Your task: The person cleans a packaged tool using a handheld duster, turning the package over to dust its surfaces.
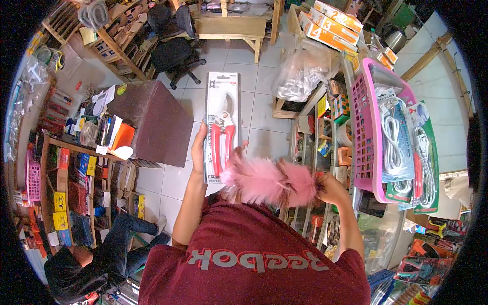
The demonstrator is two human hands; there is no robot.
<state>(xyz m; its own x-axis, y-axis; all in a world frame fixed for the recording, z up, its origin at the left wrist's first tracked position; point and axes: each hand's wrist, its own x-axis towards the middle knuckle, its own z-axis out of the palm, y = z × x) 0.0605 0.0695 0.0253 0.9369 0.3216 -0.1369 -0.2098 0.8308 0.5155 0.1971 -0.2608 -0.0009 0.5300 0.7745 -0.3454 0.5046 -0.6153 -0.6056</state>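
Upright in front of me is a packaged pair of pruning shears (222, 129) with red handles, on a white card under clear plastic. My left hand (199, 147) is closed around the left edge of that package, with fingertips showing at its right side. A pink feather duster (274, 179) lies across the front of my chest. Its feathered end touches or overlaps the lower right of the package. At its right end my right hand (331, 189) is closed on the duster; the handle itself is hidden in the grip.
A pink basket (373, 129) with packaged cables (394, 137) stands at the right. A brown cabinet (157, 122) is at the left, a wooden bench (231, 28) at the back. A person in dark clothes (101, 259) sits at the lower left. Orange-white boxes (330, 28) are stacked at upper right.
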